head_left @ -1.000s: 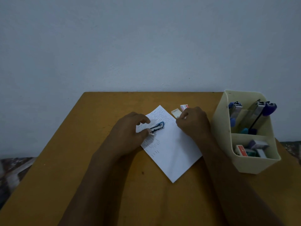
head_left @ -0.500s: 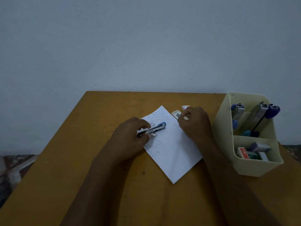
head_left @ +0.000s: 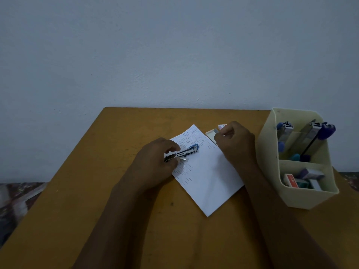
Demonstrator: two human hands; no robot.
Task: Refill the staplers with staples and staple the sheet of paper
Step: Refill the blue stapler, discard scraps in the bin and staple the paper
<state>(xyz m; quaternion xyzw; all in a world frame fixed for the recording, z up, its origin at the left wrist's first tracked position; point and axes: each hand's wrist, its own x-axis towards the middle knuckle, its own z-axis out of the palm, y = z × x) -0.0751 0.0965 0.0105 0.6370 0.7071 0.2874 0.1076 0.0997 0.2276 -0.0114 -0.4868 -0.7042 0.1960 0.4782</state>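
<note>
While left hand (head_left: 155, 162) grips stapler (head_left: 186, 152), red box's (head_left: 291, 181) label blurs.

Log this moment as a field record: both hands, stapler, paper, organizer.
left hand: grips the blue stapler by one end, over the paper
right hand: pinches a small grey strip, likely staples, by the open staple box
paper: flat on the table
organizer: right of the paper; staplers upright in the back compartment, small boxes in front
</note>
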